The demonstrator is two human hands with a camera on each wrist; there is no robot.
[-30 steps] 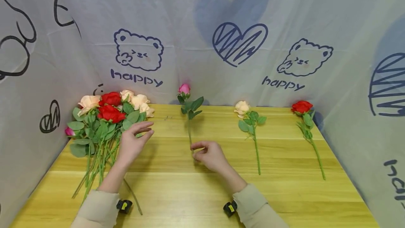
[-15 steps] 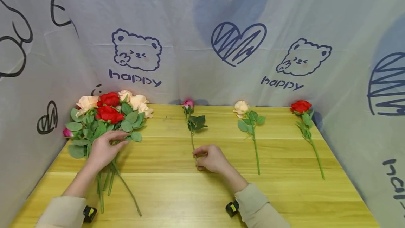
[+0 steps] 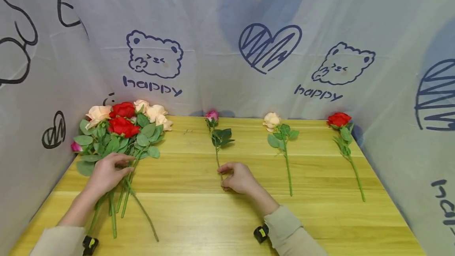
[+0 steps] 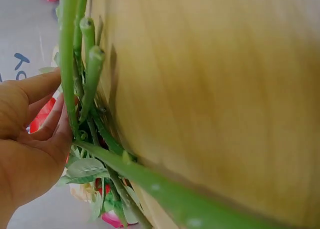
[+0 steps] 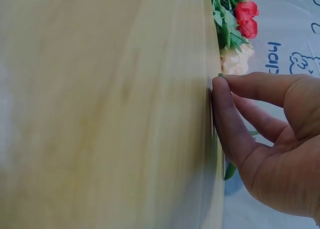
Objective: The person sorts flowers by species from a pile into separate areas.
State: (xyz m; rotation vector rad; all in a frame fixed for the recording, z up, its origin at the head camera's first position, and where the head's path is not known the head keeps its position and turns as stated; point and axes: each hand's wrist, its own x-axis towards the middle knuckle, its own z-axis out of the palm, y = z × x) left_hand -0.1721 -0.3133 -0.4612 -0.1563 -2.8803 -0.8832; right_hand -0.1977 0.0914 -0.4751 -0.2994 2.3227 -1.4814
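My right hand (image 3: 237, 177) pinches the lower stem of a pink rose (image 3: 211, 116), which lies on the wooden table with its bloom toward the back. In the right wrist view, the stem's tip shows between the thumb and fingertip. My left hand (image 3: 108, 171) is over the stems of a bunch of roses (image 3: 124, 126) at the left, with red, cream and pink blooms. Seen from the left wrist, its thumb and fingers stand apart beside the green stems (image 4: 92, 84), its fingertips at or touching them. How far the fingers reach around any stem is partly hidden.
To the right lie a cream rose (image 3: 271, 121) and a red rose (image 3: 339, 119), spaced apart with stems toward the front. A printed cloth (image 3: 213, 58) hangs behind the wooden table (image 3: 199, 224) and along both sides.
My left hand has moved left and down onto the bunch's stems. My right hand has lowered the pink rose, whose bloom stood higher before, and has since stayed nearly still.
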